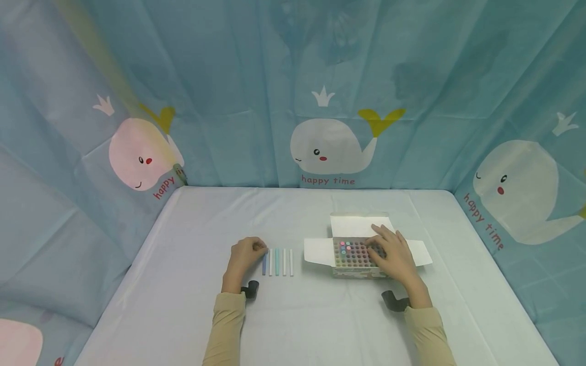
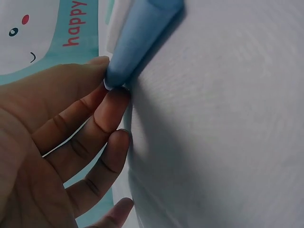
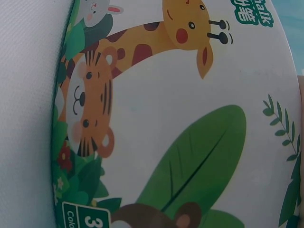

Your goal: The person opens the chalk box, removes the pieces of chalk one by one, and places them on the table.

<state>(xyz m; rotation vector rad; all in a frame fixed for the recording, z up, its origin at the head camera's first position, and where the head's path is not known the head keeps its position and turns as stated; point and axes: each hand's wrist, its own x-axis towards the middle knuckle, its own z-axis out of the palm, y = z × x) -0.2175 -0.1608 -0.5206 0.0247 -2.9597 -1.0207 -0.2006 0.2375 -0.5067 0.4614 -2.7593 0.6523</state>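
My left hand (image 1: 247, 255) pinches the end of a blue chalk stick (image 2: 142, 40) between thumb and fingertips. In the head view this blue chalk (image 1: 264, 264) is the leftmost of a row of sticks on the table, beside white chalk sticks (image 1: 288, 262) and a light teal chalk (image 1: 276, 262). My right hand (image 1: 392, 255) is over the opened chalk box (image 1: 359, 273), thumb and index finger bent together at the chalk ends, the other fingers reaching toward the back flap. I cannot tell whether it holds a chalk. The right wrist view shows the box's printed side (image 3: 137, 109), with cartoon animals and leaves.
White box flaps stand out at the left (image 1: 319, 250), back (image 1: 359, 225) and right (image 1: 418, 252). Pink and blue chalk ends (image 1: 345, 246) show among darker holes. A white cloth covers the table (image 1: 297, 320); a blue whale-print curtain (image 1: 238, 147) hangs around its back and sides.
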